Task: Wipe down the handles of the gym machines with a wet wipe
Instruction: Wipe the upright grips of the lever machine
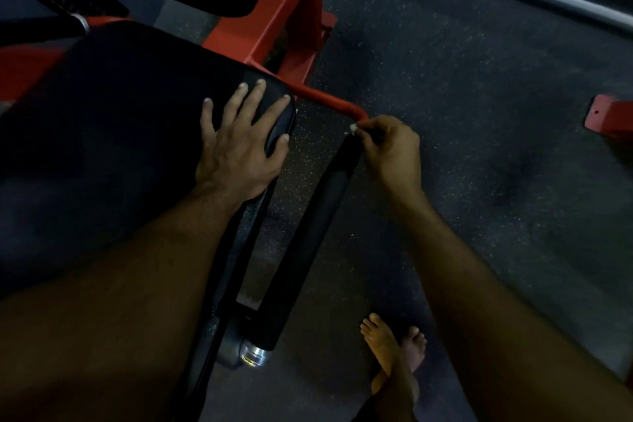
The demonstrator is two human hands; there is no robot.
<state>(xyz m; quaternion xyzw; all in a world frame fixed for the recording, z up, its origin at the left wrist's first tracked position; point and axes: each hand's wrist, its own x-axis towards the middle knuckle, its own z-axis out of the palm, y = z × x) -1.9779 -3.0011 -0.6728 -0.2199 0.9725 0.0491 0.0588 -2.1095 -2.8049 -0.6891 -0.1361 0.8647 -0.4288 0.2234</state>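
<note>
Two bare hands work at a gym machine: the left hand (239, 137) lies flat with fingers spread on the right front corner of the black seat pad (120, 134). The right hand (390, 151) has its fingers curled, pinching a small white wipe (352, 128) against the top end of the black handle (308, 243), just below the red bar (329, 100). One bare foot (390, 349) stands on the dark speckled floor (479, 113) near the handle's lower end.
</note>
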